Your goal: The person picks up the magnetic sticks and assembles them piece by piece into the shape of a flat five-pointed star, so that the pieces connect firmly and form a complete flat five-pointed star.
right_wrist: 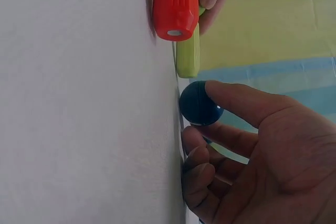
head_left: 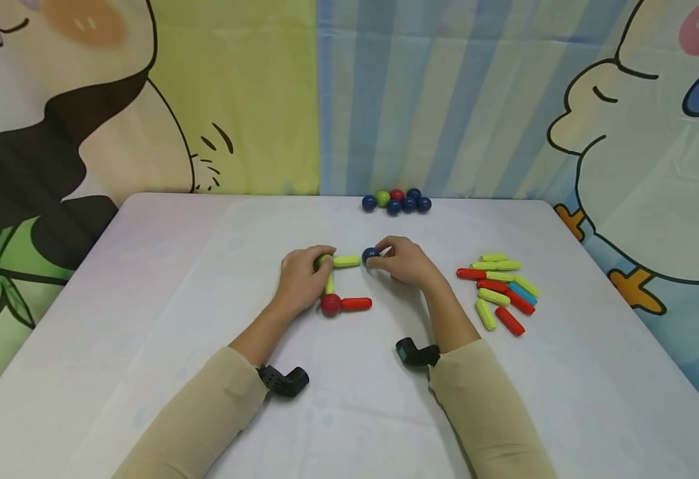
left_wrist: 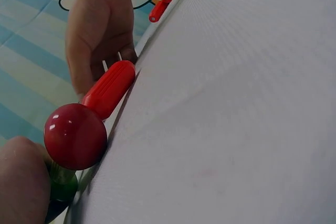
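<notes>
In the head view, my left hand [head_left: 303, 278] grips a green ball [head_left: 322, 261] that is partly hidden under its fingers. Two yellow-green rods run from that ball: one rod [head_left: 347, 261] points right, the other rod [head_left: 329, 285] leads down to a red ball [head_left: 331, 305]. A red rod [head_left: 357, 304] extends rightward from the red ball. My right hand [head_left: 408, 261] pinches a dark blue ball [right_wrist: 200, 103] between thumb and fingers. The right wrist view shows this ball just off the free end of the upper yellow-green rod [right_wrist: 188, 59].
Several loose balls, blue, green and red, sit at the table's far edge, among them a blue ball [head_left: 424, 205]. To the right lies a loose pile of red, yellow-green and blue rods, with a red rod [head_left: 509, 321] nearest. A patterned cloth [head_left: 433, 100] hangs behind the table.
</notes>
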Demonstrator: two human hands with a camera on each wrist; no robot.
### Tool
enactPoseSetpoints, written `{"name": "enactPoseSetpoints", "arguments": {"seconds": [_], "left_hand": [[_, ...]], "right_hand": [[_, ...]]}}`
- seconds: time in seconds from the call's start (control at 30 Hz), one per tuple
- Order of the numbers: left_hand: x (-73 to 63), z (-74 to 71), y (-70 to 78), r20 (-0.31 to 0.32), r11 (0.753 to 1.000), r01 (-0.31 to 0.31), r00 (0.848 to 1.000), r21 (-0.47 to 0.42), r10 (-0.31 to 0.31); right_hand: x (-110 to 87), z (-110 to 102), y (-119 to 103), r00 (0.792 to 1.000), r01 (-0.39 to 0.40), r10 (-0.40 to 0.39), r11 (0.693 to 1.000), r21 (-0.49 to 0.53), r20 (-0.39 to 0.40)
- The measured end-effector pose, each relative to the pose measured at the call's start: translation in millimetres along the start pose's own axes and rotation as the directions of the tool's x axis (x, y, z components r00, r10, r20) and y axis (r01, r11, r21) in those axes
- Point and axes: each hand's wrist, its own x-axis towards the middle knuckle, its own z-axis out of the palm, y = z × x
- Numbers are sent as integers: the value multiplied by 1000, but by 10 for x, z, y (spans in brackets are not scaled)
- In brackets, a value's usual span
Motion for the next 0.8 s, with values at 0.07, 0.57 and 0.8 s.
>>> {"name": "enactPoseSetpoints", "arguments": {"seconds": [0.07, 0.57, 0.8], "left_hand": [[2, -1, -1, 1, 1000, -3, 1000, 2, 3], [26, -4, 79, 4, 993, 100, 995, 62, -100], [29, -9, 77, -14, 989, 142, 990, -30, -142]], "right_hand": [[-4, 11, -8, 1000, 14, -14, 1000, 1, -3], [10, 46, -18, 999, 46, -44, 992, 114, -19], [28, 67, -6, 1000, 14, -10, 989, 144, -29]]}}
